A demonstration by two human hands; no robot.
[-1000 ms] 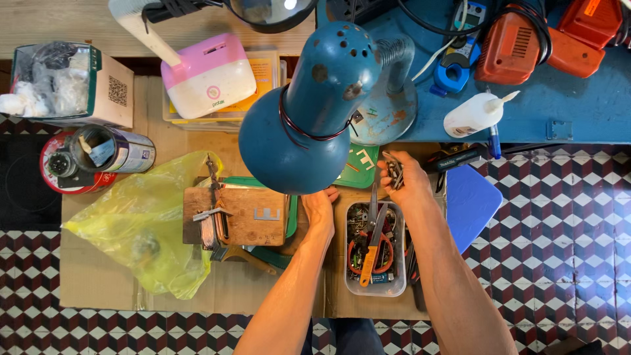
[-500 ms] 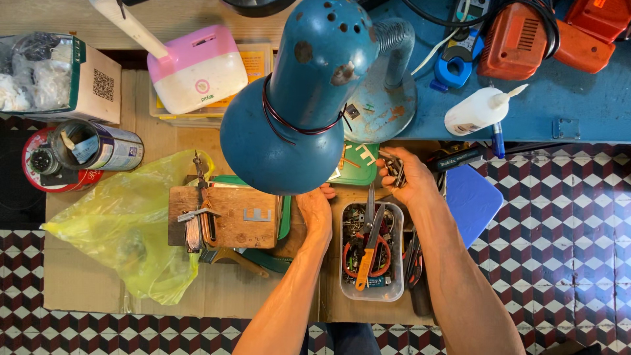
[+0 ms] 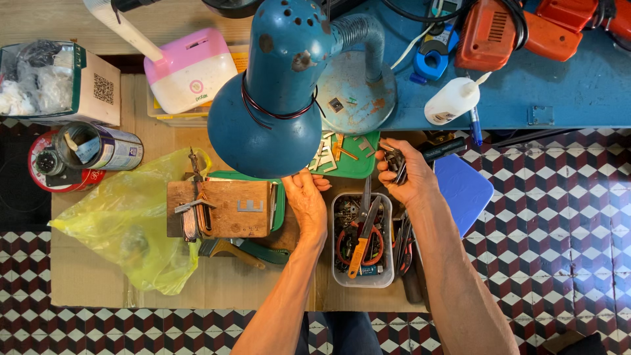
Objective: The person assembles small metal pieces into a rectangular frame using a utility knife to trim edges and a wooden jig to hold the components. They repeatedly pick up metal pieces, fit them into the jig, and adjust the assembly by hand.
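Cardboard sheet (image 3: 217, 289), flat and brown, lower centre of the frame, laid over a checkered tile floor; it carries most items below.

Clear plastic tub (image 3: 363, 240), rectangular, just right of centre; holds red-handled pliers, an orange-handled tool and small hardware. Long axis runs up-down in the frame.

Left hand (image 3: 307, 200), centre of frame, fingers reaching up under the lamp shade rim; whether it grips anything cannot be told (fingertips are partly hidden by the shade).

Right hand (image 3: 406, 172), just above and right of the tub, closed on a small dark metal tool (image 3: 394, 160). The tool lies at the hand's upper left, pointing toward the green tray; the right hand is the nearer one to it, the left sits apart across the tub.

Wooden block (image 3: 227, 209), left of the left hand, with a metal staple-like piece and wound wire at its left edge.

Yellow plastic bag (image 3: 125, 220), crumpled, translucent, left side.

Green tray (image 3: 345, 156), holding small pale metal pieces, between the hands and the lamp base.

Teal desk lamp (image 3: 276, 98), chipped enamel, dome shade, upper centre.

Blue bench (image 3: 559, 92), upper right, bearing a white squeeze bottle (image 3: 452, 102) and an orange power tool (image 3: 499, 33).
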